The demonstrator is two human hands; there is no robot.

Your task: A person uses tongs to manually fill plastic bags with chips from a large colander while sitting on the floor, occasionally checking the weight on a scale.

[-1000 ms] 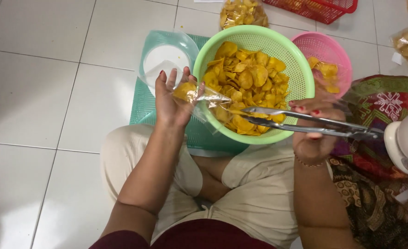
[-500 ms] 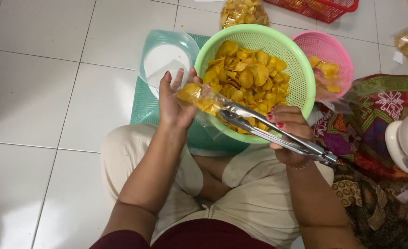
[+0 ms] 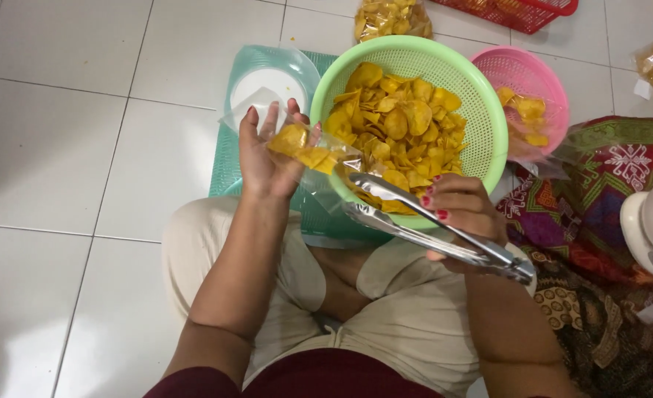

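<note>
My left hand [image 3: 264,158] holds a clear plastic bag [image 3: 308,153] with a few yellow chips in it, just left of a green basket [image 3: 481,110] heaped with yellow chips [image 3: 396,133]. My right hand [image 3: 463,210] grips metal tongs [image 3: 422,225], whose tips are spread apart at the bag's mouth over the basket's near rim. I sit cross-legged on the floor behind the basket.
A pink basket [image 3: 522,70] with some chips stands right of the green one. A teal mat [image 3: 227,158] with a white-lined clear bowl [image 3: 271,77] lies to the left. Filled chip bags [image 3: 389,18] and a red basket [image 3: 518,11] sit farther off. Patterned cloth [image 3: 606,184] is at right.
The tongs carried chips from the basket to the bag's mouth, and their tips have now spread apart. My left hand lifted the bag slightly up and left.
</note>
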